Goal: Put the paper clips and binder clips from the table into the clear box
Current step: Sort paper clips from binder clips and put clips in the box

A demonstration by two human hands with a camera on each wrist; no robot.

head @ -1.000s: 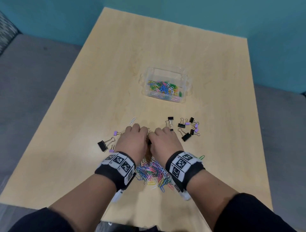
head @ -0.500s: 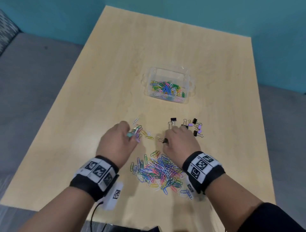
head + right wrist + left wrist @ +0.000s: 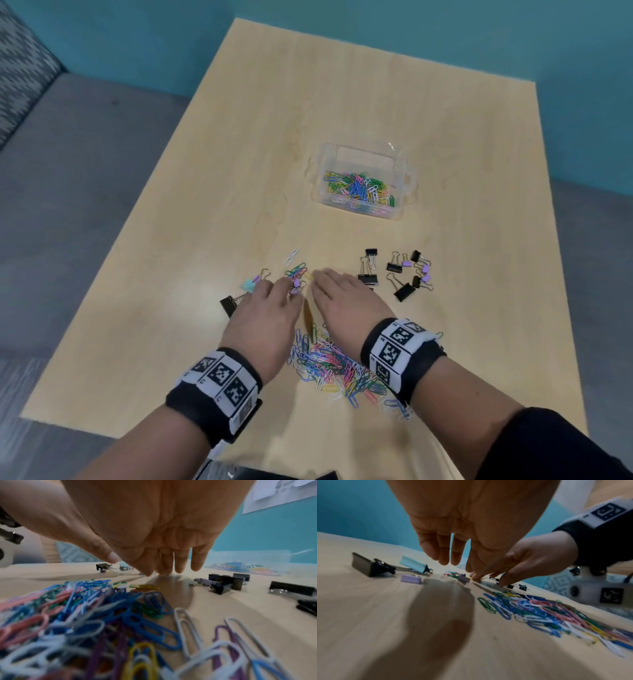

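A heap of coloured paper clips (image 3: 339, 366) lies on the table between my wrists, also seen close up as the paper clip heap (image 3: 85, 622). My left hand (image 3: 270, 308) and right hand (image 3: 342, 294) hover side by side beyond it, fingers straight and pointing down toward the table, holding nothing. The right fingertips (image 3: 164, 570) reach the wood. A few paper clips (image 3: 297, 270) and small purple binder clips (image 3: 297, 286) lie just past the left fingers. Black and purple binder clips (image 3: 400, 274) sit to the right. The clear box (image 3: 363, 161) with paper clips inside stands farther back.
A black binder clip (image 3: 228, 305) and a light-blue one (image 3: 247, 285) lie left of my left hand. The light wooden table (image 3: 171, 274) ends close to my body. A grey floor lies left, a teal wall behind.
The two hands were together, spread apart half a second ago, and have come back side by side. A small cluster of clips now lies past the left fingers.
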